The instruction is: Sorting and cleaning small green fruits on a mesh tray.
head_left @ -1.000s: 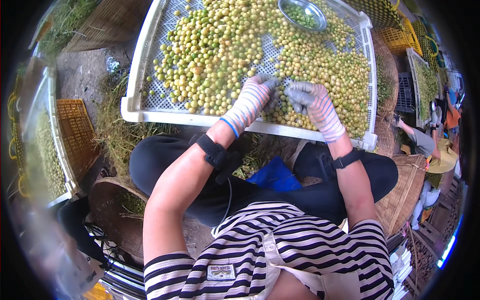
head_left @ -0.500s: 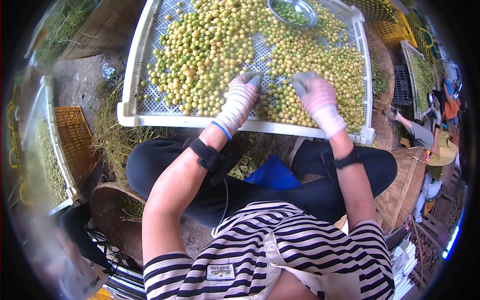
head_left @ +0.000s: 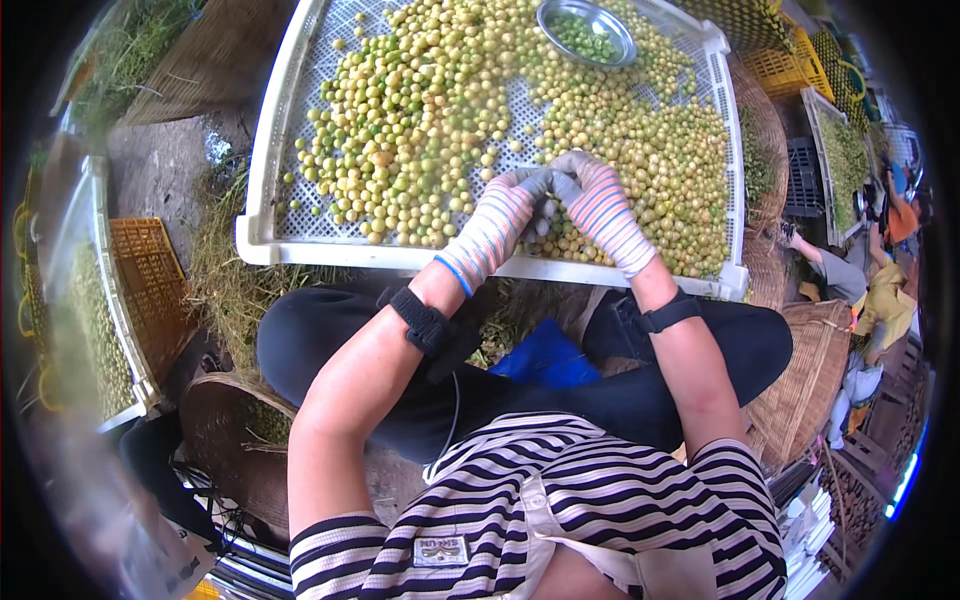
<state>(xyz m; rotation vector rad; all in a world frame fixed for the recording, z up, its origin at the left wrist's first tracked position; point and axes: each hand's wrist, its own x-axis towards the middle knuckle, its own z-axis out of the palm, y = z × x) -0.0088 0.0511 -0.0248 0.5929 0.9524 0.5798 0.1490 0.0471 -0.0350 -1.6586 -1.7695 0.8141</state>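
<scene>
A white mesh tray (head_left: 340, 254) spreads in front of me, covered with small round yellow-green fruits (head_left: 390, 130). More of the fruits, looking smaller, fill its right half (head_left: 670, 150). Over the tray's near part, my left hand (head_left: 495, 220) and my right hand (head_left: 602, 208) meet fingertip to fingertip. Both wear striped gloves with grey fingertips. Their fingers are closed in a pinch, and whatever lies between them is hidden. A metal bowl (head_left: 622, 46) with green bits inside stands on the tray's far right.
Cut grass stems (head_left: 235, 260) lie left of the tray, near an orange crate (head_left: 148, 265). A round woven basket (head_left: 215, 440) sits at lower left, another woven basket (head_left: 800, 380) at right. Other people (head_left: 885, 290) sit at the far right beside a second tray (head_left: 840, 165).
My right hand has moved left and nearer to me, and now meets my left hand. The left hand has shifted slightly right and nearer. Both were apart over the fruits before.
</scene>
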